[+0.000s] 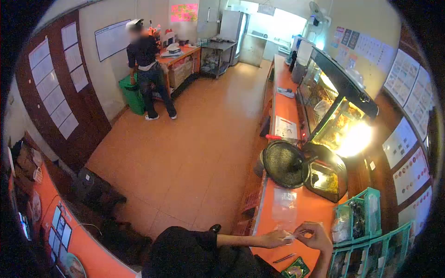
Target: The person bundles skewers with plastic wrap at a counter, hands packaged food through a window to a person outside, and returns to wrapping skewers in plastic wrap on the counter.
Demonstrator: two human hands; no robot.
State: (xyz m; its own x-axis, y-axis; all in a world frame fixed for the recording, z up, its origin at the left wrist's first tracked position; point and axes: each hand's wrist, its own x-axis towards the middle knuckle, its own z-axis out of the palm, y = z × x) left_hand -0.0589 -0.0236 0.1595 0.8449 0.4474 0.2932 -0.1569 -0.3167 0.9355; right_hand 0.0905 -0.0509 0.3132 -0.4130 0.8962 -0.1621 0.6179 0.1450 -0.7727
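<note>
Over the orange counter [306,209], my left hand [276,238] and my right hand [315,236] meet with fingers pinched together. Between them is a small thin white piece [290,236], which looks like paper or plastic; its exact kind is too small to tell. Below my hands lie a dark pen [284,258] and a green packet [295,268] on the counter. A clear plastic bag [284,208] with a white label rests flat beyond my left hand.
A round black mesh pan [283,163] and a black-rimmed tray [326,178] stand before the lit food warmer [340,123]. Teal baskets [371,217] with packed items line the right. Across the floor, another person [147,65] stands by a green bin [132,95] and an orange table.
</note>
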